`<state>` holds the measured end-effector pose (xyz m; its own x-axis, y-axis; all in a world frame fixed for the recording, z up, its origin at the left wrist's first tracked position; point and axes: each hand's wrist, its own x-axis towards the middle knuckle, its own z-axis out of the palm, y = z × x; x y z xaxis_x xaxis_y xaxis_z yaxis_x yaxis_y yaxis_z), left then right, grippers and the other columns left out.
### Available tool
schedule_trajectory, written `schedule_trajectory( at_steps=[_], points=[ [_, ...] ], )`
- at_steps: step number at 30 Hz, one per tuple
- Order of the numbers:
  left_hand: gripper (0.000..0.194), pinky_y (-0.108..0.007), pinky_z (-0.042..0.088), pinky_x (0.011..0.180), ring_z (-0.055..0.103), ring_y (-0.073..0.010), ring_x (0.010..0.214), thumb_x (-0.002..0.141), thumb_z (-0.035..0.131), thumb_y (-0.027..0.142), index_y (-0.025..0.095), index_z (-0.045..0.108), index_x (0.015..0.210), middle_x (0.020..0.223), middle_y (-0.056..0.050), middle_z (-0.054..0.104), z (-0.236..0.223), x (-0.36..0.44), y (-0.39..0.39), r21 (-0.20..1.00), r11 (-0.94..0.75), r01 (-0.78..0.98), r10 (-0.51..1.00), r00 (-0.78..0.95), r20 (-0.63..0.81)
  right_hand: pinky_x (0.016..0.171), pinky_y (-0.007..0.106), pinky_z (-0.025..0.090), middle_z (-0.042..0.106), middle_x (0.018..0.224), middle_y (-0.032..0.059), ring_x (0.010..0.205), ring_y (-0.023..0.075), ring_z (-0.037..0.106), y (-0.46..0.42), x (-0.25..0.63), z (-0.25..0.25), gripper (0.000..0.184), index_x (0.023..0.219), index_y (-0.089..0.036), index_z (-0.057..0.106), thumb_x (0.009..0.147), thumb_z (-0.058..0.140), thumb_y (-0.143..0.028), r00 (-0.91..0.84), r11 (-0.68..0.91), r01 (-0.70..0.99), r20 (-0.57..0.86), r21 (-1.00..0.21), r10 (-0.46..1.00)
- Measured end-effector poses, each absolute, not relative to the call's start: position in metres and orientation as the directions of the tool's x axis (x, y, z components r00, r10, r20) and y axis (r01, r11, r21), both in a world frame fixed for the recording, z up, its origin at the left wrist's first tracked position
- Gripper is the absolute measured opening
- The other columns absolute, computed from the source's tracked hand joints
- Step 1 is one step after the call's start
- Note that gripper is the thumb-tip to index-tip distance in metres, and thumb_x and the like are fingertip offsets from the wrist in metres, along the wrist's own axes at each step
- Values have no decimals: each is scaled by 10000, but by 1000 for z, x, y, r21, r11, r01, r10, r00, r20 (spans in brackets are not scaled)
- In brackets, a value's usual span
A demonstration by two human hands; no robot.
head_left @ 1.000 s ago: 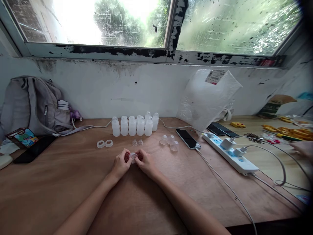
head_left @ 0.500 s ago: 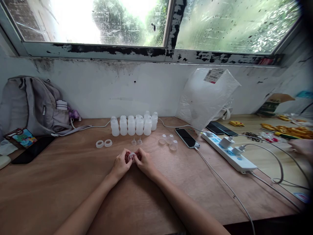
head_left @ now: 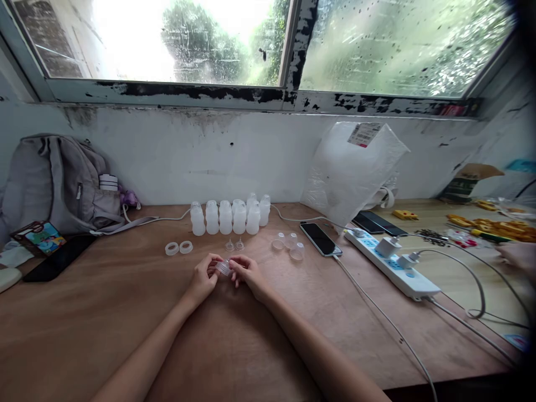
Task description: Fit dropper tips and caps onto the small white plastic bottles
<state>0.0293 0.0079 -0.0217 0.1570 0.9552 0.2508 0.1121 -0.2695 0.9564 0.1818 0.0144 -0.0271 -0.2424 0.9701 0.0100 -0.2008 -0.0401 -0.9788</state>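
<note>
Between my hands is a translucent ribbed screw ring [head_left: 224,268], tilted, perhaps with a clear nipple in it; my fingers hide part of it. My left hand [head_left: 204,278] pinches its left side. On its right side rest the fingertips of my right hand [head_left: 248,273], closed around the edge. Just beyond lie two clear nipples [head_left: 239,244]. Two loose white rings [head_left: 171,248] are to the left, and three clear domed caps [head_left: 297,252] to the right. Behind them stand several frosted baby bottles [head_left: 225,218] in a cluster.
A phone [head_left: 321,239] on a cable and a white power strip [head_left: 393,265] lie to the right. A backpack [head_left: 54,178] leans at the left by a dark phone [head_left: 61,258]. Plastic wrap [head_left: 352,167] rests against the wall. Another person's hand [head_left: 517,258] shows far right.
The ring has turned and tilted between my fingers, showing its ribbed side. My right fingers have shifted and loosened beneath it. The view has tipped slightly up.
</note>
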Motion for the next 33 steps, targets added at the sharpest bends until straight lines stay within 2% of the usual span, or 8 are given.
schedule_trajectory(
  at_steps=[4,7,10,15,21,27,31,33],
  points=[
    [347,-274,415,821,513,-192,999,629,509,69,181,496,956,1010,-68,563,-19,30,6,977,-203,-70,943,255,215,408,185,445,562,600,-12,483,86,538,13,184,-27,313,799,-138,548,616,661,-365,-268,-63,-245,5,-968,963],
    [478,-297,399,854,471,-212,1061,617,565,88,185,430,1066,1105,-94,507,-20,31,6,977,-169,-127,939,280,199,468,205,476,577,632,-9,535,98,566,13,184,-27,295,797,-146,532,620,667,-339,-260,-69,-290,9,-955,966],
    [536,-305,426,811,530,-203,966,618,642,167,201,393,1091,1074,-87,505,-24,33,6,978,-203,-36,945,253,206,484,211,483,579,630,-15,548,105,576,14,184,-29,303,795,-151,528,607,678,-336,-254,-76,-300,3,-951,967],
    [335,-288,446,761,573,-171,834,693,592,267,188,440,981,896,-45,568,-24,34,5,960,-253,119,943,252,217,455,211,474,584,638,-7,516,100,566,14,182,-31,295,776,-148,519,640,643,-378,-227,-51,-283,15,-958,974],
    [265,-249,450,634,556,-140,687,678,572,268,182,453,897,784,0,546,-17,32,4,909,-324,263,934,243,263,419,202,448,553,558,-23,474,97,537,14,182,-36,270,753,-146,525,682,598,-396,-204,23,-200,65,-980,977],
    [232,-225,418,596,519,-122,640,638,564,209,188,450,839,760,17,528,-11,32,6,833,-389,393,917,248,311,406,202,432,575,666,2,470,89,517,15,184,-36,252,745,-148,547,695,579,-394,-164,97,-126,117,-987,979],
    [241,-244,411,643,524,-139,680,623,543,168,196,466,850,784,9,540,-14,32,6,782,-433,449,901,243,359,388,204,401,532,529,-25,413,93,486,13,185,-29,216,741,-153,547,717,557,-367,-167,136,27,130,-990,977],
    [281,-258,408,686,534,-156,740,621,521,139,200,477,892,824,-6,554,-17,32,6,769,-449,454,893,241,379,414,208,398,524,502,-26,418,96,484,12,185,-24,171,725,-157,557,727,555,-327,-167,233,169,205,-958,964]
  ],
)
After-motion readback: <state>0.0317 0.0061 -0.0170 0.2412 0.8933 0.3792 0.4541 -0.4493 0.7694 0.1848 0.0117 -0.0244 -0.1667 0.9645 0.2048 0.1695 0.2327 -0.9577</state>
